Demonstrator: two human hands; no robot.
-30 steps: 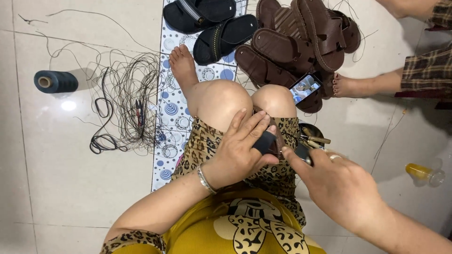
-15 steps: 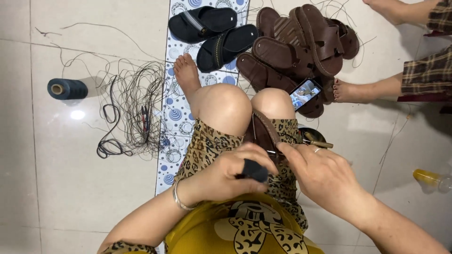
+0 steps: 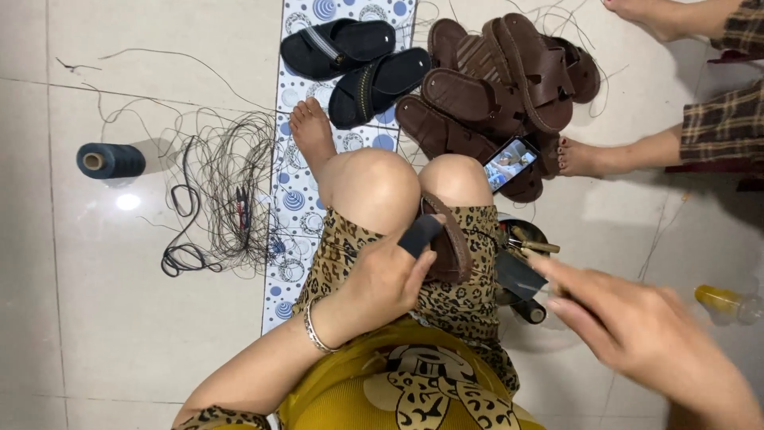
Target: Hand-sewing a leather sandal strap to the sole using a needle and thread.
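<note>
Brown leather sandal (image 3: 447, 239): lies on the lap, long axis running from the knees toward the body. Left hand (image 3: 382, 279) grips its black strap. Right hand (image 3: 637, 326), fingers open, empty, right of the sandal.

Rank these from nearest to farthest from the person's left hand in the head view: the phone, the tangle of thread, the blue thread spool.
From the left hand:
1. Phone, up and to the right, lying on the brown sandals.
2. Tangle of thread, on the floor to the left.
3. Blue thread spool, far left on the tiles.
</note>
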